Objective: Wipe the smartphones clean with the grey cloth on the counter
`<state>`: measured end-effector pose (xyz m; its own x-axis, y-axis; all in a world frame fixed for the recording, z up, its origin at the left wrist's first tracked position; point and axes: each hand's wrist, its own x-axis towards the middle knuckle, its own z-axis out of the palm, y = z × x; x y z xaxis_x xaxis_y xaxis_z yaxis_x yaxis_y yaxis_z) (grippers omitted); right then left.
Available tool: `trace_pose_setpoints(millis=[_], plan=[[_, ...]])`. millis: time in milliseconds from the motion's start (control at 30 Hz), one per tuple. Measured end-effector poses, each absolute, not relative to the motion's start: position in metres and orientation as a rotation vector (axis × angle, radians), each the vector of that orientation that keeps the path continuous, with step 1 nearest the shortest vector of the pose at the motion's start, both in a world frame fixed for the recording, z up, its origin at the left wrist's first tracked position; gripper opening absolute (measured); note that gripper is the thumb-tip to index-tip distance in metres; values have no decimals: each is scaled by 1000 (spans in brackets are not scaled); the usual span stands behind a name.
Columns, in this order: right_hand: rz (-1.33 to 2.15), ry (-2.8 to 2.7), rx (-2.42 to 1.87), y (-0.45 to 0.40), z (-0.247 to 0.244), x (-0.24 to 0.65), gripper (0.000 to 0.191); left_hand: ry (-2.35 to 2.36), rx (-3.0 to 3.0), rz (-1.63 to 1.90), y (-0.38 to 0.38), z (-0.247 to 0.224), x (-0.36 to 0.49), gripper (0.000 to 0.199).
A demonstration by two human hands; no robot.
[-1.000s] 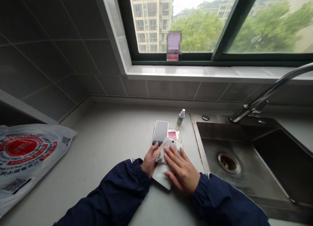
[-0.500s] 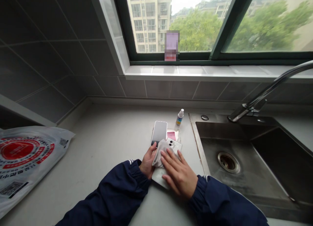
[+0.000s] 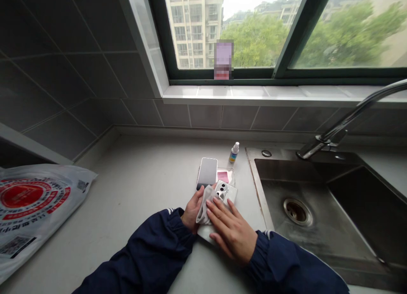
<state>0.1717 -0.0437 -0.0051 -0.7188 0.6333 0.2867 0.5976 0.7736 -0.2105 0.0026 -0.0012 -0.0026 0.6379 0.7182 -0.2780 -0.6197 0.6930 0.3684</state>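
A white phone (image 3: pixel 231 195), camera side up, is held along its left edge by my left hand (image 3: pixel 192 209). My right hand (image 3: pixel 233 230) lies over a pale grey cloth (image 3: pixel 203 213) and presses it on the phone's back; the fingers are close together and cover part of both. Beyond the hands a second phone (image 3: pixel 207 172) with a dark grey face lies on the counter. Beside it is a clear phone case (image 3: pixel 232 177) with a pink piece (image 3: pixel 223 177) in it. A small white spray bottle (image 3: pixel 233 153) stands upright behind the case.
To the right, a steel sink (image 3: pixel 270 205) with a curved faucet (image 3: pixel 346 112) is set into the pale counter (image 3: pixel 143 171). At the far left lies a plastic bag (image 3: pixel 41 205) with red print. A window (image 3: pixel 254 31) is above the tiled back wall.
My right hand and the cloth have slid slightly down and left along the phone, so more of its camera block shows. The other things stay where they were.
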Motion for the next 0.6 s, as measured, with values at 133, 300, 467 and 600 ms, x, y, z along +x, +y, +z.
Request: trace_pose_setpoints(millis=[133,300,467,600], plan=[[78,-2579,-1058,-34,-8,181,52,380,248,778,-1,-5,5,60],[2,-2435,-1258,-26,-19,186,52,342,262,796,-3,-2,9,61],[115,-2657,-1026,-47,-10,169,56,414,237,776,-2,-1,3,61],[112,-2672,-1025,-47,-6,170,56,446,207,782,-2,-2,3,58]])
